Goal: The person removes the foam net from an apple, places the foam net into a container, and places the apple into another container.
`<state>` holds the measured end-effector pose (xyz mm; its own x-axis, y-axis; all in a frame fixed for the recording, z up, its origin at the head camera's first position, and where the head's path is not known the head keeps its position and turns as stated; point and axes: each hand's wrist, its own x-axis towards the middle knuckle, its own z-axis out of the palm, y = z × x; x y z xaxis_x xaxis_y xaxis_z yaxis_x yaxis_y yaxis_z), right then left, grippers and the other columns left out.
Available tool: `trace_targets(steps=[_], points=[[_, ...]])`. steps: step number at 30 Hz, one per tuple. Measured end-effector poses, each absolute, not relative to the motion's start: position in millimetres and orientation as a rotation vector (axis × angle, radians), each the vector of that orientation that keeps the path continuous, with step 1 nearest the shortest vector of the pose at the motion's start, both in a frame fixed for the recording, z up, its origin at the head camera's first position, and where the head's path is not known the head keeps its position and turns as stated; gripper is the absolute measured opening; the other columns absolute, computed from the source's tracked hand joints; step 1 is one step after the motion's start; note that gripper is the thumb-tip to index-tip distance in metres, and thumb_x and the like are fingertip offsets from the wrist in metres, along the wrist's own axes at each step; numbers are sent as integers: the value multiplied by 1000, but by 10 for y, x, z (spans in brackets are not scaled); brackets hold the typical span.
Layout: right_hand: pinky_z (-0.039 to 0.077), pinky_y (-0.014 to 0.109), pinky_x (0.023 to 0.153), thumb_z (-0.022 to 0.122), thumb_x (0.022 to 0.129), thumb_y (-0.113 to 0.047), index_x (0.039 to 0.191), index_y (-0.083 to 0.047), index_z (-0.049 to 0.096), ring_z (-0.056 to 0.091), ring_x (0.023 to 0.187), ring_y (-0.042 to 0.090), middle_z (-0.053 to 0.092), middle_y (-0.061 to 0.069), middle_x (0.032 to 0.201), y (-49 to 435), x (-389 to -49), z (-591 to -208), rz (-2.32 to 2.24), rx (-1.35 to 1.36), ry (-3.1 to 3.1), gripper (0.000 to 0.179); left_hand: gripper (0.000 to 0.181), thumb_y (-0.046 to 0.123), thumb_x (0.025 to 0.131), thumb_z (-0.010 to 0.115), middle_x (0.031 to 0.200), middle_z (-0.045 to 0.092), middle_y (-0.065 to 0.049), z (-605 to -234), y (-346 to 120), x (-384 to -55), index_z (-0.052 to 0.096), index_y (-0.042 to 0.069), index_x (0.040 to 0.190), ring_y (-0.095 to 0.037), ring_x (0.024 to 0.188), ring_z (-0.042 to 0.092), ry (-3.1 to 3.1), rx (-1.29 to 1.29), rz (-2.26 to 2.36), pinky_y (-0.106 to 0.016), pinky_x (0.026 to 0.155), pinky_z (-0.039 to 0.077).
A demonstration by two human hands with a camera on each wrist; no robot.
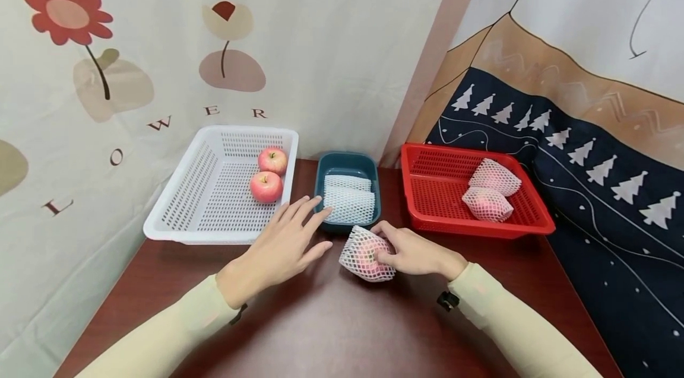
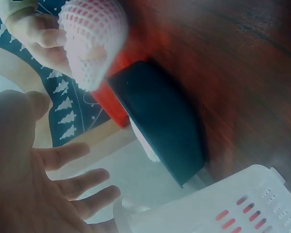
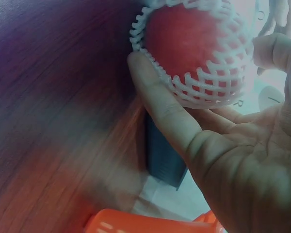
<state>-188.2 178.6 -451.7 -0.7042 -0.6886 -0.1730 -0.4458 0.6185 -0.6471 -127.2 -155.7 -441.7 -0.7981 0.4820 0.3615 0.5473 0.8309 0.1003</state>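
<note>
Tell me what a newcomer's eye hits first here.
Probably the netted apple in the right grip, below centre in the head view, in front of the teal tray. Next, the bright red basket at right with two more netted apples, then the white basket at left with two bare apples.

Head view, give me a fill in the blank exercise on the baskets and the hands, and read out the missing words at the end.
The white basket holds ____ bare apples. The other basket, with netted apples inside, is coloured ____. A foam-wrapped apple is held in the person's ____ hand. The blue container, with foam nets in it, stands ____ the two baskets.

Missing words: two; red; right; between.
</note>
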Motion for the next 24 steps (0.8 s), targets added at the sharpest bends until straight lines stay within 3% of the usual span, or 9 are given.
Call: trace_targets(steps=[3,10,24], points=[[62,35,100,69,113,-27,154,-14,60,69,107,13,76,1,125,1805,-1911,-4523,-812,-907,2444,44,70,54,112,74,170,60,-22,-4417,-1579,-1247,64,10,165,-48,159,57,-2675,-791,-280,-70,129,50],[57,58,127,64,118,-31,162,-9,62,69,135,23,73,7,149,1858,-1959,-4548,-770,-953,2485,50,67,50,112,74,168,63,-20,-4473,-1578,-1188,64,9,164,-44,156,61,-2646,-843,-317,-64,130,52],[51,65,133,66,118,-39,168,-8,58,65,154,37,68,14,163,1902,-1913,-4553,-782,-938,2557,60,63,47,111,77,165,66,-17,-4547,-1530,-1069,67,11,161,-39,153,65,-2603,-917,-412,-58,128,56]])
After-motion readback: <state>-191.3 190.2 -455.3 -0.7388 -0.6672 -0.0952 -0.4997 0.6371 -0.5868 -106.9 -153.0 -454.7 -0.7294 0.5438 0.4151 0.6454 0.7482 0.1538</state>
